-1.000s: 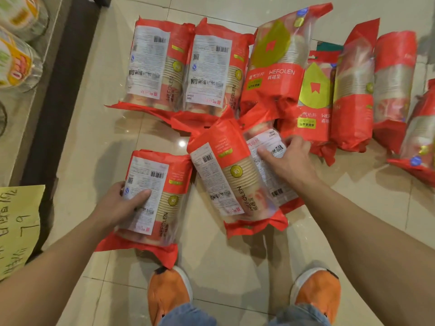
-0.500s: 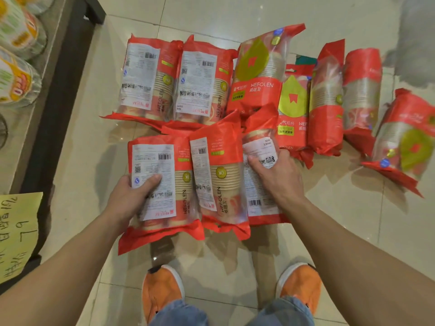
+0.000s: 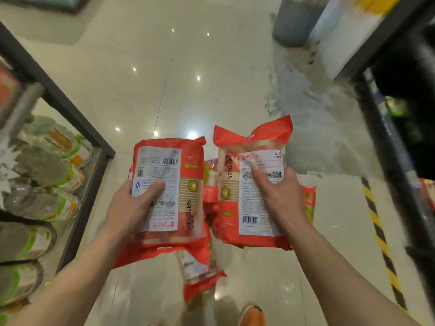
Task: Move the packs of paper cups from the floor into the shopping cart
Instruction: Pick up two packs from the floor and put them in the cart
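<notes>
The left hand (image 3: 131,205) is closed around a red pack of paper cups, the left pack (image 3: 168,191), with the thumb pressed across its white printed label and the fingers hidden behind it. The right hand (image 3: 280,196) grips a second one, the right pack (image 3: 249,184), the same way, thumb on the label and fingers wrapped round the far side. Both packs are held up off the floor (image 3: 188,67), side by side with a narrow gap between them, labels facing the camera. The left pack's barcode sits near its top edge; the right pack's barcode sits near its bottom edge.

Below the left pack, more red wrapping hangs down, the lower pack (image 3: 197,271); whether the left hand is holding it too cannot be told. More red packaging shows through the gap between the two held packs, blurred.

The floor is pale glossy tile with bright light reflections. At the left edge stands a dark-framed shelf (image 3: 70,109) stocked with clear-wrapped goods banded in green and orange. At the right edge is a dark metal frame (image 3: 388,137), and a yellow-and-black striped strip (image 3: 381,243) runs along the floor beside it. An orange shoe (image 3: 253,314) shows at the bottom edge. The picture is motion-blurred.
</notes>
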`<state>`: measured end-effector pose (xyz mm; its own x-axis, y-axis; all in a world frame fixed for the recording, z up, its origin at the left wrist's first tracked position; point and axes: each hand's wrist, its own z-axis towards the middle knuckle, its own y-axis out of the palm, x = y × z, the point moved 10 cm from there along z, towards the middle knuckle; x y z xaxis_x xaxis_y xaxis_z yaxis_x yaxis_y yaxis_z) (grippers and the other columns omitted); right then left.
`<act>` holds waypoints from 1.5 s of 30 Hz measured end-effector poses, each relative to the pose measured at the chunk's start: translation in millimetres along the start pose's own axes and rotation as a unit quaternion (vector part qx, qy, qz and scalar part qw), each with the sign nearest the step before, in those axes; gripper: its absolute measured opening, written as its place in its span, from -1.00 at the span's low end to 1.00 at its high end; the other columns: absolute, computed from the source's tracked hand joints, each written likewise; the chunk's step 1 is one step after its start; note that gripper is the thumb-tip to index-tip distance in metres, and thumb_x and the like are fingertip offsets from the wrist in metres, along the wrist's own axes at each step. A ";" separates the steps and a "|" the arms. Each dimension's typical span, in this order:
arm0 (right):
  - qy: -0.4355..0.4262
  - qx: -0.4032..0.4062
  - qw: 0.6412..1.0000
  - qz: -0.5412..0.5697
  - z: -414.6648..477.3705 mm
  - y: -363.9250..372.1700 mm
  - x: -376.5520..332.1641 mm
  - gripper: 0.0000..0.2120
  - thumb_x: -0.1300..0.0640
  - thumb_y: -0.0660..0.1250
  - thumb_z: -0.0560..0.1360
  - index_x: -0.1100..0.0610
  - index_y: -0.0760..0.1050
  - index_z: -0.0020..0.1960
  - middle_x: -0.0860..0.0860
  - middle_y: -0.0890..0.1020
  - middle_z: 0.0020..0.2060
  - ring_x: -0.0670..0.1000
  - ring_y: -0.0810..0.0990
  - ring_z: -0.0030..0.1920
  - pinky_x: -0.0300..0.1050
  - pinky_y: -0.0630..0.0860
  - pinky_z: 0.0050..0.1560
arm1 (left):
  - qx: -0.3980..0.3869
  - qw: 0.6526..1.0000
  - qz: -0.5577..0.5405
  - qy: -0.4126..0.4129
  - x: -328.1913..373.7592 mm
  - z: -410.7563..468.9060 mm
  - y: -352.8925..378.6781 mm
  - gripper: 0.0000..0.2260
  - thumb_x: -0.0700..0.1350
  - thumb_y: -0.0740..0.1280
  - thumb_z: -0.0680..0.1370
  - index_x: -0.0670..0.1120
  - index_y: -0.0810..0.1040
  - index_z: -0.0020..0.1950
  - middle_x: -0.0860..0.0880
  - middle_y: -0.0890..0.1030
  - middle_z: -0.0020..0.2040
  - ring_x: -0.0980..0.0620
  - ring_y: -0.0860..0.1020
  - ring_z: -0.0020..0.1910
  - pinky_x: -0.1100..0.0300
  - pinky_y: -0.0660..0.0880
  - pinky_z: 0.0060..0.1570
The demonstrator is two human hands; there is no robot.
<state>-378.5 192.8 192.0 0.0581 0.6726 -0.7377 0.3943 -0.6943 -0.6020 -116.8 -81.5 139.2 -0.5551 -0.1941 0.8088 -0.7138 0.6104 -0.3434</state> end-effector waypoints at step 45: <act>0.013 0.636 0.731 0.245 -816.9 -636.3 -147.4 -0.44 -0.42 0.47 0.41 -0.08 0.67 0.25 -0.12 0.79 0.09 -0.05 0.78 0.08 0.19 0.69 0.19 | -0.580 0.694 0.043 0.424 559.5 -800.6 72.8 -0.78 0.15 0.53 0.57 0.06 0.71 0.09 0.09 0.82 -0.16 0.02 0.81 -0.23 0.00 0.71 -0.15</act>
<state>111.2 744.5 933.4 -0.0707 0.2564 -0.9640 -0.8518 -0.5185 -0.0754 -137.4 469.2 948.9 0.2274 0.1029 0.9684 0.4040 0.8948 -0.1900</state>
